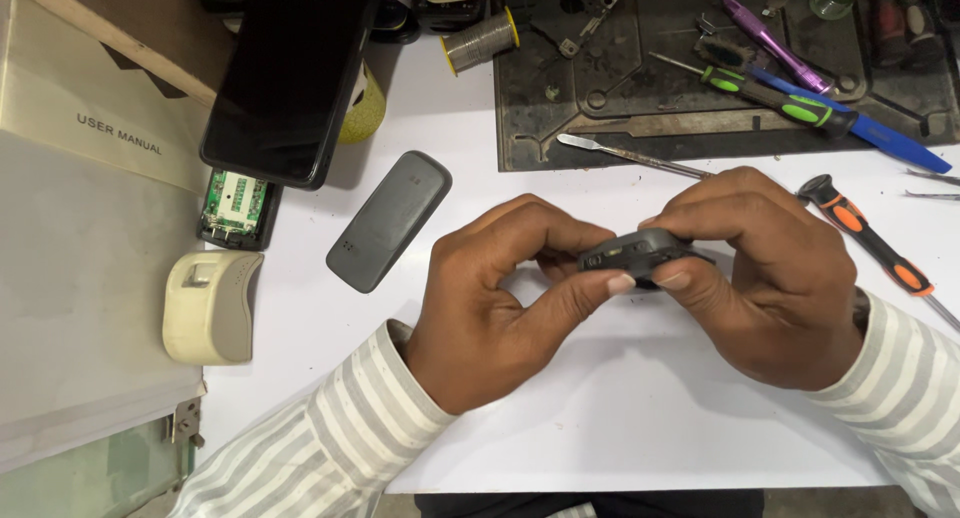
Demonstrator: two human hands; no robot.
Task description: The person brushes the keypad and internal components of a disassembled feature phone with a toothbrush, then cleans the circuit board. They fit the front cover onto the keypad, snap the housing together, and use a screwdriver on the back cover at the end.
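white counter (620,418): its near edge runs along the bottom of the view, with bare room in front of and below the hands. pale booklet (90,128) covers the far left, over the counter's left edge. dark work mat (640,108) fills the upper right, strewn with tools.

black slab phone (290,73) leans at upper left, its lower end over a small green circuit board (235,203). grey back cover (388,221) lies flat, long axis slanting from upper right to lower left, well left of the hands. cream plastic housing (210,308) sits near the booklet.

left hand (500,298) and right hand (775,278) meet above the counter's middle, both in striped sleeves. each grip is clamped on a small dark phone body (635,253), thumbs under, fingers over. its long axis runs roughly left-right, a narrow end with ports facing the camera; most of it is hidden by fingers.

orange-handled screwdriver (865,238) lies just right of the right hand, slanting. metal spudger (625,153) sits just beyond the hands at the mat's edge. green-grip screwdriver (780,93), blue tool (870,128), purple tool (770,33), solder spool (480,40) farther back.
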